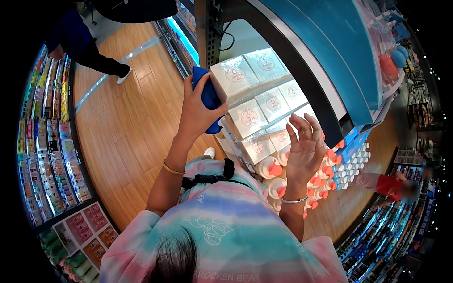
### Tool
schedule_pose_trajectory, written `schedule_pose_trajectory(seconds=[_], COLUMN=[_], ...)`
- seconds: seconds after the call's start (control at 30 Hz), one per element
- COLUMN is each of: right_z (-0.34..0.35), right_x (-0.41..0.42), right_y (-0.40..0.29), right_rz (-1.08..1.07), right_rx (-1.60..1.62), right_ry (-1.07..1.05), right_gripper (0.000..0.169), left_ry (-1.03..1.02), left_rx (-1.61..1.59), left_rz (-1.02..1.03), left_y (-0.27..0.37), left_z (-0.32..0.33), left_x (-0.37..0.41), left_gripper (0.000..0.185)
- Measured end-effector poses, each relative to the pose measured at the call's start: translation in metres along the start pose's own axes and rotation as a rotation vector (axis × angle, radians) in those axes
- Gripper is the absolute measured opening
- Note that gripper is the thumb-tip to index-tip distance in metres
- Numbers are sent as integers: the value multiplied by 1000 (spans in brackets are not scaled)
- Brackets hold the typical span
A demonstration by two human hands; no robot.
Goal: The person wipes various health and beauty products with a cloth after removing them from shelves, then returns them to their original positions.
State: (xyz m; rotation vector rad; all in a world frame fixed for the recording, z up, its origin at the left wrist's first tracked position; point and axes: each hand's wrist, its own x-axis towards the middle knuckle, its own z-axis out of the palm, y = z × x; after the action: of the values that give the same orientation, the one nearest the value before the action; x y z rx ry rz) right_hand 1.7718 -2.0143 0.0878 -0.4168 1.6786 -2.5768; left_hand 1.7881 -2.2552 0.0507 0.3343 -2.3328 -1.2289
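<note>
My left hand (203,102) grips a folded blue cloth (211,93) and holds it against the side of the nearest stacked white box (234,75). Several such boxes, glossy and printed with a red round mark, stand in rows on the display shelf. To the right my right hand (305,148) is raised with its palm up and fingers apart, holding nothing. It is in front of the white boxes and above white bottles (274,169) with coral caps.
A black-edged teal display panel (329,49) arches over the boxes. Blue-and-white bottles (350,166) stand at the right. Stocked shelves (49,152) line the left. A person in dark clothes (81,39) is on the wooden floor (141,106); another in red (389,187) is far right.
</note>
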Motion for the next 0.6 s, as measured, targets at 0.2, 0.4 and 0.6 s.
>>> schedule_pose_trajectory(seconds=[0.2, 0.4, 0.6], right_z=[-1, -2, -2], right_x=[0, -1, -1], right_y=[-1, -2, -1], right_rz=[-3, 3, 3], right_rx=[-8, -9, -11], right_ry=[-9, -17, -23], right_gripper=[60, 60, 60], left_ry=[-14, -29, -32], left_rx=[-9, -9, -1], left_rz=[-17, -14, -8], left_y=[1, 1, 1], left_z=[0, 0, -2], left_x=[0, 1, 0], left_gripper=[75, 77, 80])
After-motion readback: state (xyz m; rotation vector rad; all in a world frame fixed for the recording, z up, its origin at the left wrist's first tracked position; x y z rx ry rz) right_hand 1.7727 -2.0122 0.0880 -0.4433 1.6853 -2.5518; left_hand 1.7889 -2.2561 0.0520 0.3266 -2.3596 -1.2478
